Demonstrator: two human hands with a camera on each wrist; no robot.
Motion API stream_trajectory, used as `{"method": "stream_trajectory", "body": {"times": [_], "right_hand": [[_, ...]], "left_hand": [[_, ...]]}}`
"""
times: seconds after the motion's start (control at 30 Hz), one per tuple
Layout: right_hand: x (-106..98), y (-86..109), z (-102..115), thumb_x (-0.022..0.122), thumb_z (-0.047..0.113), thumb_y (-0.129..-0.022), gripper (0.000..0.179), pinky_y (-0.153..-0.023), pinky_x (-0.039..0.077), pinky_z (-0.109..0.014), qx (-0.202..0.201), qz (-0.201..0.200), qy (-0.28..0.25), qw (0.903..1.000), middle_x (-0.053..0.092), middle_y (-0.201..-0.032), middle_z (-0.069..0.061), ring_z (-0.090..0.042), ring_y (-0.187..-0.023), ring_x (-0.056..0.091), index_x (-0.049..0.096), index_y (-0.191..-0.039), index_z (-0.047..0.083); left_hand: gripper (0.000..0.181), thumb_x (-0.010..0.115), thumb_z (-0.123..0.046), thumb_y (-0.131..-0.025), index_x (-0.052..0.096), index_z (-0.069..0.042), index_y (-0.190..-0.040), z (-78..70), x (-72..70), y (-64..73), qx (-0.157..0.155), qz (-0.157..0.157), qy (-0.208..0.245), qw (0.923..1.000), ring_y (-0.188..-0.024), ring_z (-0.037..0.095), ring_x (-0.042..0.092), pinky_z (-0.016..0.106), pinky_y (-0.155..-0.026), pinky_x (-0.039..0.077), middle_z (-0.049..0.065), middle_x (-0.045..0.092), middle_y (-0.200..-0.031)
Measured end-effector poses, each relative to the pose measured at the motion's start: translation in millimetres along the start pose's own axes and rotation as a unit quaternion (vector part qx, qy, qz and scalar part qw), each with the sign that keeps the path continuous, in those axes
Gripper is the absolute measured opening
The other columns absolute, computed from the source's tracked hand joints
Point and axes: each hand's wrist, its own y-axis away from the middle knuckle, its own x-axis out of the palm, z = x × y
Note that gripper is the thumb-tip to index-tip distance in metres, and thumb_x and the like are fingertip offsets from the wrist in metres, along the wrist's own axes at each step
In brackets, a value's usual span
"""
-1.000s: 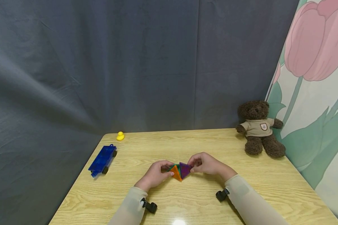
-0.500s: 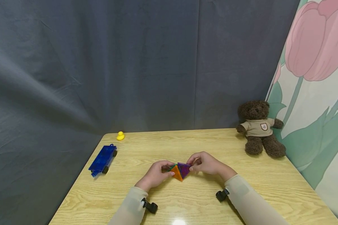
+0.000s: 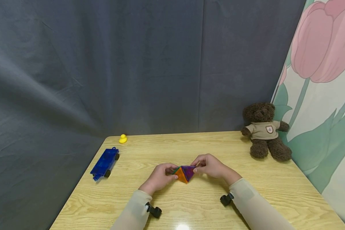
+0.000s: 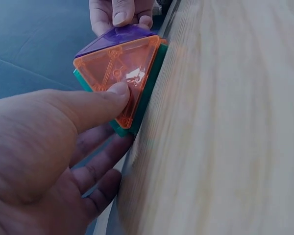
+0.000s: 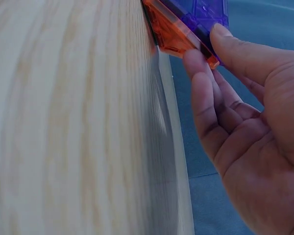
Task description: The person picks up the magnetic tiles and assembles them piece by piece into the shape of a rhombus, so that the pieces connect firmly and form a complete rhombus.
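Several translucent triangular magnetic tiles form a small pointed shape over the middle of the table. My left hand (image 3: 158,179) pinches its left side, with the thumb across the orange triangular magnetic tile (image 4: 98,71). A green triangular magnetic tile (image 4: 156,66) shows behind the orange one along its edges. On the other side, my right hand (image 3: 211,166) pinches the purple triangular magnetic tile (image 3: 189,172) between thumb and fingers. The purple tile lies edge to edge against the orange one in the head view. My left fingers hide part of the green tile.
A blue wheeled toy car base (image 3: 104,163) stands at the table's left side. Behind it sits a yellow rubber duck (image 3: 123,139) near the back edge. A brown teddy bear (image 3: 263,131) in a beige shirt sits at the back right of the wooden table (image 3: 207,207).
The purple tile has swung left against the orange tile's edge, covering the green strip that showed between them. Both hands have barely moved and keep their grip.
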Motion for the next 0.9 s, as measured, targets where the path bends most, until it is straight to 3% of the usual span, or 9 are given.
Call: {"method": "stream_trajectory", "body": {"times": [0.33, 0.9], "right_hand": [[1.4, -0.9, -3.7, 0.080, 0.014, -0.095, 0.015, -0.062, 0.052, -0.029, 0.005, -0.031, 0.018, 0.9993, 0.071, -0.097, -0.003, -0.021, -0.075, 0.065, 0.080, -0.109, 0.017], [1.4, 0.1, -2.7, 0.080, 0.017, -0.095, 0.014, -0.063, 0.054, -0.031, 0.014, -0.038, 0.017, 0.9990, 0.072, -0.095, -0.004, -0.028, -0.081, 0.069, 0.079, -0.110, 0.016]], "left_hand": [[0.027, 0.081, -0.021, -0.095, 0.076, -0.025, -0.122, 1.3, -0.2, -5.9, -0.006, -0.012, 0.006, 0.9999, -0.096, 0.013, 0.065, 0.033, -0.083, 0.055, -0.008, 0.070, -0.110], [0.028, 0.080, -0.019, -0.095, 0.076, -0.023, -0.123, -0.7, 0.7, -7.4, -0.009, -0.015, 0.008, 0.9998, -0.094, 0.013, 0.064, 0.036, -0.082, 0.055, -0.008, 0.070, -0.105]]}}
